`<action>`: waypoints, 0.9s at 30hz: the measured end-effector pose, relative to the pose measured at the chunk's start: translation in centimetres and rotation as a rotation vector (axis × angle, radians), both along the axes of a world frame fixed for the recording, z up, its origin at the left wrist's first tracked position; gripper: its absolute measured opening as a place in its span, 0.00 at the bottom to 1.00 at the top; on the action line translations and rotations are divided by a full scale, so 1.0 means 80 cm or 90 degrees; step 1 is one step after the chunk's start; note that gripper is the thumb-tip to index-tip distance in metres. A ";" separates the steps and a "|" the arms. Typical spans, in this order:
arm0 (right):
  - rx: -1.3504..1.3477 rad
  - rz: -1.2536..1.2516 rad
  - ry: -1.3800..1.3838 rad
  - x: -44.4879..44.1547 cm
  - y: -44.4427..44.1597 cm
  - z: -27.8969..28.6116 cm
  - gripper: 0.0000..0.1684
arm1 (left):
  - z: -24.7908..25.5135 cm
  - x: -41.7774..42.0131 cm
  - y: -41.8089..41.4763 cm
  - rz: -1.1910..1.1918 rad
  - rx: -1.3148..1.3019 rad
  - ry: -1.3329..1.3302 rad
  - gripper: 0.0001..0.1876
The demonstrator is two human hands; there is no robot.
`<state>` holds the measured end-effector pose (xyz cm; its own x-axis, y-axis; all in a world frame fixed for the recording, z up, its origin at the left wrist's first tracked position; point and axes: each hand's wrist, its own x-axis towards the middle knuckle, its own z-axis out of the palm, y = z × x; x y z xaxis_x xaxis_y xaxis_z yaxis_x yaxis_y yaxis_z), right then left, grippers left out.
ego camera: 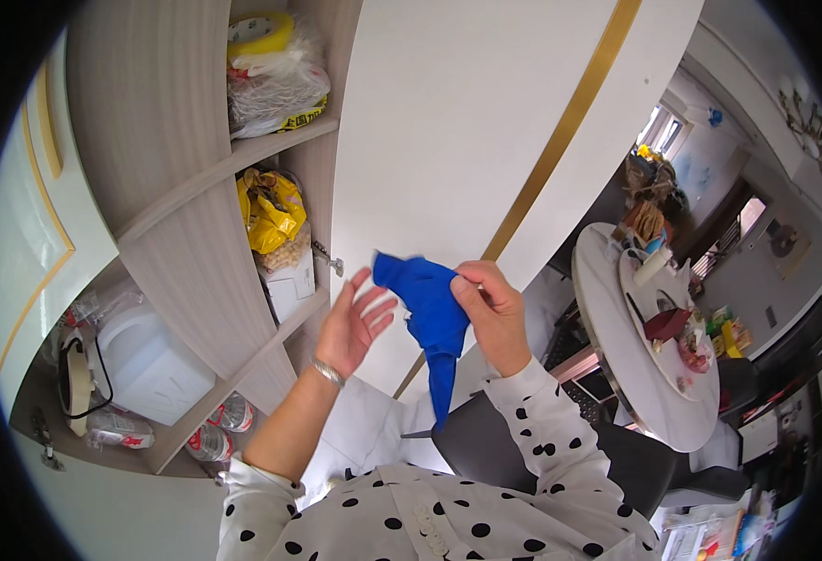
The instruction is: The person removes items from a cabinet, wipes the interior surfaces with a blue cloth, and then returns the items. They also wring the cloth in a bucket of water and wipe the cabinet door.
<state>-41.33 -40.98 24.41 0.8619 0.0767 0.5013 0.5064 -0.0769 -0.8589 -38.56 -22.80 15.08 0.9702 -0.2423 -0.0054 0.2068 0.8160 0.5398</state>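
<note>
A crumpled blue cloth point(433, 301) hangs from my right hand point(496, 315), pinched between thumb and fingers at its upper right edge. One narrow end of the cloth dangles straight down. My left hand point(355, 326) is beside the cloth's left side with its fingers apart and the palm turned up; it grips nothing. Whether a fingertip touches the cloth's upper left corner, I cannot tell. Behind both hands stands a white cabinet door point(446, 140) with a gold strip point(558, 133).
To the left, cabinet shelves point(228, 168) hold a yellow tape roll point(260, 31), a yellow plastic bag point(270, 210), a white jug point(151, 357) and plastic bottles point(232, 414). A metal hinge point(329, 259) juts out near my left hand. Right: a marble-topped table point(607, 301) and dark chairs point(481, 442).
</note>
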 end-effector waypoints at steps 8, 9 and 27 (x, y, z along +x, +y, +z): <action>-0.325 0.018 -0.020 -0.010 0.016 -0.021 0.11 | -0.042 -0.060 -0.052 -0.231 -0.094 -0.011 0.26; -0.397 0.146 -0.052 -0.016 0.015 -0.015 0.11 | -0.026 -0.065 -0.052 -0.258 -0.190 -0.017 0.29; 0.344 -0.140 -0.087 0.164 -0.147 0.105 0.38 | 0.299 0.131 -0.271 0.857 0.752 -1.058 0.27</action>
<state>-28.20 -52.71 32.78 0.7533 -0.3925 0.5276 0.6372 0.2370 -0.7334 -28.09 -44.46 39.03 -0.1157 -0.2270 0.9670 -0.8183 -0.5301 -0.2223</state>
